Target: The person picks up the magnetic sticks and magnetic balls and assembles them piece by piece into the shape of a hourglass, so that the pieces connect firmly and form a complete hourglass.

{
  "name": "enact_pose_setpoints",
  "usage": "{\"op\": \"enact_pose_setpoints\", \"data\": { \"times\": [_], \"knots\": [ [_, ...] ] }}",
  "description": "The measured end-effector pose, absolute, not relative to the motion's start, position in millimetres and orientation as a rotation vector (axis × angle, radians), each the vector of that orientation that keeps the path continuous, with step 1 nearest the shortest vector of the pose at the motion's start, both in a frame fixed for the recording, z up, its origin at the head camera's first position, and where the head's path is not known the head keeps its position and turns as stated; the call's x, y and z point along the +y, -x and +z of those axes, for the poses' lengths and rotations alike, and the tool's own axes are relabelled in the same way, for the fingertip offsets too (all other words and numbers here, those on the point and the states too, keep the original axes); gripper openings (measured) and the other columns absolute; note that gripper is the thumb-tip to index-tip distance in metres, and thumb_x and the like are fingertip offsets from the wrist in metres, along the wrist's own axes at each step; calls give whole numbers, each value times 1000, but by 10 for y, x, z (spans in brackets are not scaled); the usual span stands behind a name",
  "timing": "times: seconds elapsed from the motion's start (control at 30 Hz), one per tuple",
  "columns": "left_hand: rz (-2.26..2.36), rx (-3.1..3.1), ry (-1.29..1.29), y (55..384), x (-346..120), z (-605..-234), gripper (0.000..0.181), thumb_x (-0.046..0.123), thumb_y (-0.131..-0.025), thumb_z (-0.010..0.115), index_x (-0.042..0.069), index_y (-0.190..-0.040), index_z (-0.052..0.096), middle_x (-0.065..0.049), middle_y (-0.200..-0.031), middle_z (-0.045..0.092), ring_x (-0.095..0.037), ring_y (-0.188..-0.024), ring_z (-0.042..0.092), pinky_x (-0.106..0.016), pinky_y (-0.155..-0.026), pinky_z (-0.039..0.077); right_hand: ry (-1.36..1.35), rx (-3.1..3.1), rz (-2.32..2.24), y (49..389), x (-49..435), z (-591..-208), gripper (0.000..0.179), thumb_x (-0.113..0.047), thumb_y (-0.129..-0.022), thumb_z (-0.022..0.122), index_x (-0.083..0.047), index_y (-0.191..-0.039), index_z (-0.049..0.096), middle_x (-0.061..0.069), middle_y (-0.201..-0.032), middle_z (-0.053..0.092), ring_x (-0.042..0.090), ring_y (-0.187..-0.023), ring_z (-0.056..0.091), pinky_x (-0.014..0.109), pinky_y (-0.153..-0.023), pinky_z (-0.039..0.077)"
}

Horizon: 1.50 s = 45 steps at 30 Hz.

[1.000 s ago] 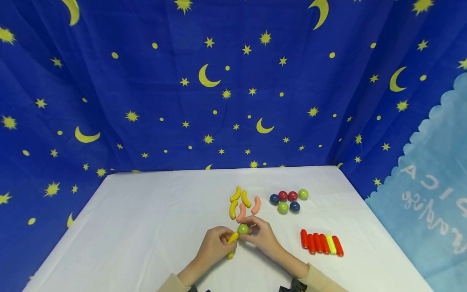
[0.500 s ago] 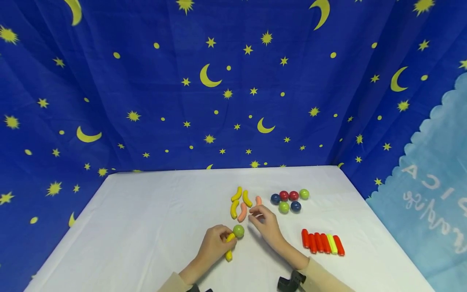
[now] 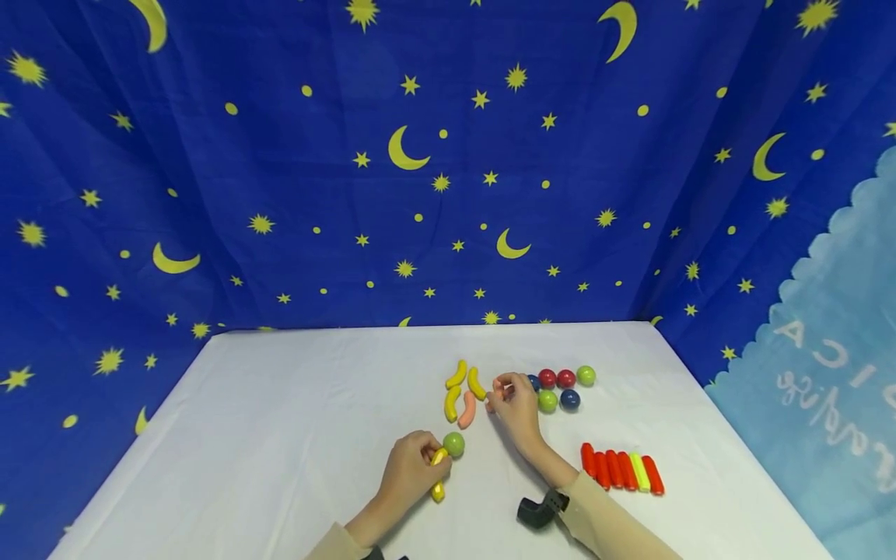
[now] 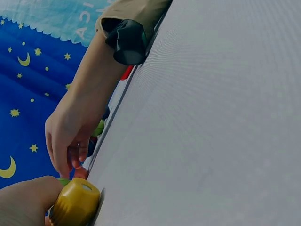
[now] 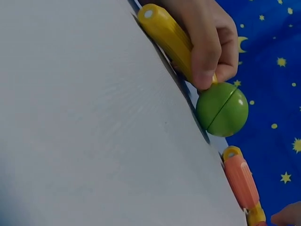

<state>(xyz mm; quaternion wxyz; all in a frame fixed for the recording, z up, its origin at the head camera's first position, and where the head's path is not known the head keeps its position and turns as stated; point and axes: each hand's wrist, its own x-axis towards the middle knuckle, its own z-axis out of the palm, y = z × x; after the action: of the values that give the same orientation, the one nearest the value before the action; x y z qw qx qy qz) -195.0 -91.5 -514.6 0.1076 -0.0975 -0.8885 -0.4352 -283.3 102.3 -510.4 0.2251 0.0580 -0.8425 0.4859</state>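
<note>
My left hand (image 3: pixel 409 470) holds a yellow ribbed magnetic rod (image 5: pixel 167 35), its near end pointing toward me. A green ball (image 5: pixel 223 110) with a seam round it sits at the rod's far end, by the thumb tip. Further forward and to the right, my right hand (image 3: pixel 519 412) pinches a pink curved rod (image 3: pixel 491 405), mostly hidden by the fingers. Another pink curved rod (image 3: pixel 467 410) lies just left of that hand, beside several yellow curved rods (image 3: pixel 452 404).
Right of my right hand lie red balls (image 3: pixel 565 379), green balls (image 3: pixel 547 401) and blue balls (image 3: pixel 570 400). A row of red rods (image 3: pixel 614 469) with one yellow-green rod (image 3: pixel 640 472) lies nearer, at the right. Starry blue cloth (image 3: pixel 448 194) hangs behind the white table (image 3: pixel 315 420).
My right hand has let go of the green ball and moved forward and right to the pink curved rod. The left hand keeps its hold on the yellow rod; the ball stays at its end.
</note>
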Motion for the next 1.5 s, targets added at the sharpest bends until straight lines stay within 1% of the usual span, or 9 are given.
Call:
{"op": "enact_pose_setpoints", "data": {
  "times": [0.1,0.2,0.37,0.6,0.83,1.07,1.2,1.33,1.5],
  "knots": [
    [-1278,-2629,267,1944,-906,-5147,13,15,-69,77,13,-69,64,8,-62,51,2,-54,41,-15,-49,37,-123,-2359,1327,2843,1033,-5115,30,0,-68,76,3,-95,64,15,-93,61,20,-76,59,19,-66,47],
    [-1272,-2632,257,1948,-894,-5153,13,15,-69,77,14,-69,64,8,-62,51,2,-54,41,-15,-50,37,-111,-2411,1307,2820,1067,-5124,31,2,-66,72,4,-96,63,16,-92,60,20,-76,59,20,-65,47],
    [-1266,-2630,269,1955,-877,-5152,13,18,-70,77,14,-70,65,7,-63,52,1,-55,41,-15,-51,37,-80,-2468,1313,2720,1175,-5123,29,4,-68,67,4,-97,63,14,-85,61,18,-73,55,20,-62,43],
    [-1264,-2639,245,1946,-907,-5134,13,17,-70,78,14,-70,65,8,-63,51,1,-56,41,-15,-52,38,-84,-2430,1366,2582,1311,-5135,26,3,-72,69,6,-97,63,13,-79,65,13,-70,56,17,-60,46],
    [-1276,-2636,228,1961,-922,-5103,13,17,-71,77,14,-70,65,8,-63,51,1,-56,42,-15,-52,38,-162,-2347,1434,2431,1312,-5095,26,5,-69,71,4,-93,64,11,-77,66,6,-67,55,18,-59,49],
    [-1287,-2632,224,1957,-919,-5112,12,16,-71,76,14,-70,64,7,-63,50,1,-56,41,-15,-52,37,-328,-2256,1439,2325,1246,-5109,25,4,-64,69,3,-89,63,6,-74,65,2,-66,53,17,-54,44],
    [-1293,-2624,226,1950,-916,-5122,12,16,-71,76,14,-70,64,7,-63,50,1,-56,41,-15,-51,37,-390,-2279,1485,2278,1210,-5105,27,5,-64,71,3,-90,64,7,-76,66,3,-68,55,18,-56,46],
    [-1290,-2624,230,1950,-907,-5130,13,16,-71,76,13,-70,64,7,-63,50,1,-56,41,-15,-51,37,-368,-2370,1540,2234,1169,-5111,28,7,-65,73,0,-91,66,6,-78,67,5,-69,56,18,-58,47],
    [-1265,-2650,224,1951,-897,-5133,12,18,-72,77,14,-71,65,7,-63,51,1,-56,41,-15,-51,37,-351,-2428,1539,2200,1113,-5108,27,11,-65,75,2,-90,65,10,-77,67,15,-65,57,18,-56,45]
  ]
}}
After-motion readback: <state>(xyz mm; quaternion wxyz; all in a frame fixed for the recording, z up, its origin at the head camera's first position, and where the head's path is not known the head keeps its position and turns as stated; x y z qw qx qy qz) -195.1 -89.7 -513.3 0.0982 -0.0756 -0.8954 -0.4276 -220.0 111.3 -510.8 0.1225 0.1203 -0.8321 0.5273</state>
